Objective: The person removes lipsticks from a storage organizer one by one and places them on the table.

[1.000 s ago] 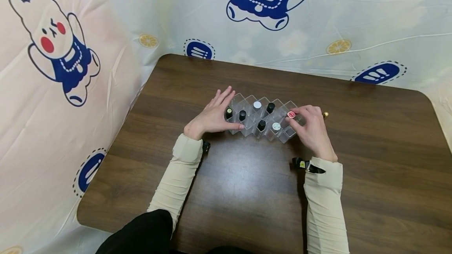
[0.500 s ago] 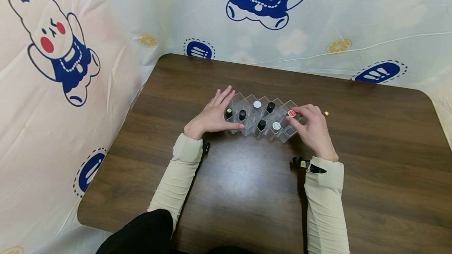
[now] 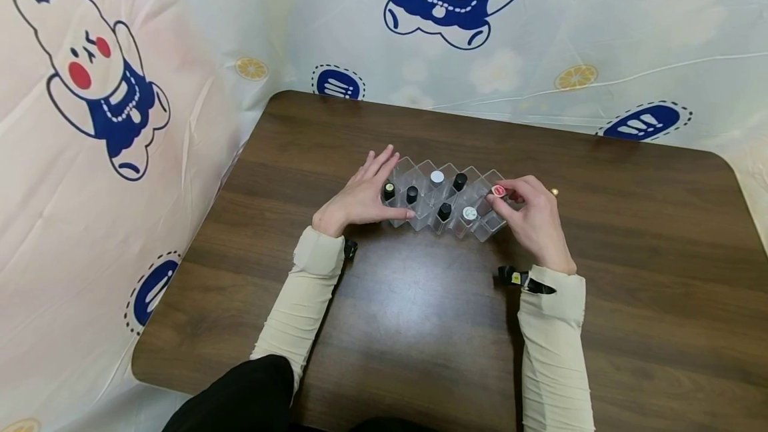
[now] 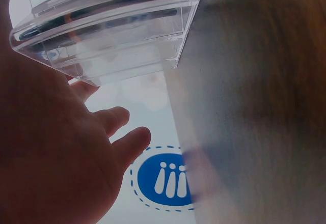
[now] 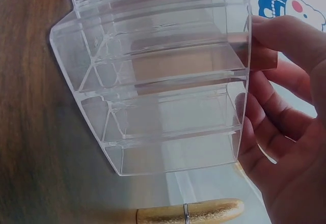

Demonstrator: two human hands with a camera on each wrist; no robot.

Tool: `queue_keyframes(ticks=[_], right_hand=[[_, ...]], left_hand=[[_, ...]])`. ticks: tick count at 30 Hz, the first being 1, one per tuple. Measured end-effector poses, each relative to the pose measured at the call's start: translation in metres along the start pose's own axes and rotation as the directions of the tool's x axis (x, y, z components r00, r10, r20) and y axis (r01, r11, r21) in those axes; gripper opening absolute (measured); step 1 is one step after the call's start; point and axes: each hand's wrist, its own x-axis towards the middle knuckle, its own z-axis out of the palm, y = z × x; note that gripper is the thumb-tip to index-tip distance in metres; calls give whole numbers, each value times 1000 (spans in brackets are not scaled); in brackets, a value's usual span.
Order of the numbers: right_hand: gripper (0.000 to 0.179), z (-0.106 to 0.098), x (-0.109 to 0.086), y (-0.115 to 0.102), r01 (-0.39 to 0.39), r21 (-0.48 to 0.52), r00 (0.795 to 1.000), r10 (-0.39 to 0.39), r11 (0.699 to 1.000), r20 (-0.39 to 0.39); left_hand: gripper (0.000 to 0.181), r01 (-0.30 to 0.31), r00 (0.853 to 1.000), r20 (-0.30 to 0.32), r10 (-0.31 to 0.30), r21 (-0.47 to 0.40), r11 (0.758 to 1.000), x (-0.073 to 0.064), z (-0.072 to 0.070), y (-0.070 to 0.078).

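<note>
A clear acrylic lipstick holder (image 3: pixel 423 219) with diamond-shaped compartments stands on the table, several black-capped and white-topped tubes upright in it. At its right end my right hand (image 3: pixel 537 222) pinches a lipstick with a red round end (image 3: pixel 498 191) between thumb and fingers. In the right wrist view the copper-coloured lipstick (image 5: pixel 266 60) shows at the holder's top edge, its lower part seen blurred through the clear walls. My left hand (image 3: pixel 363 199) rests at the holder's left end, fingers straight and spread, thumb along the front. In the left wrist view its fingertips extend past the holder (image 4: pixel 127 56).
A gold tube (image 5: pixel 204 211) stands on the table just right of the holder, mostly behind my right hand in the head view. The brown wooden table (image 3: pixel 408 325) reaches to a printed cloth backdrop (image 3: pixel 456 79) behind and at the left.
My right hand and the red-ended lipstick have shifted slightly right and away from me. My left hand and the holder stay in place.
</note>
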Motion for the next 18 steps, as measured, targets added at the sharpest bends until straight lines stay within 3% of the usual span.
queue_keyframes(ticks=[18], right_hand=[[21,-2,1,-4,14,22,1000,-14,1000,-26]], left_hand=[[115,3,1000,2,-3,4,1000,0,0,1]])
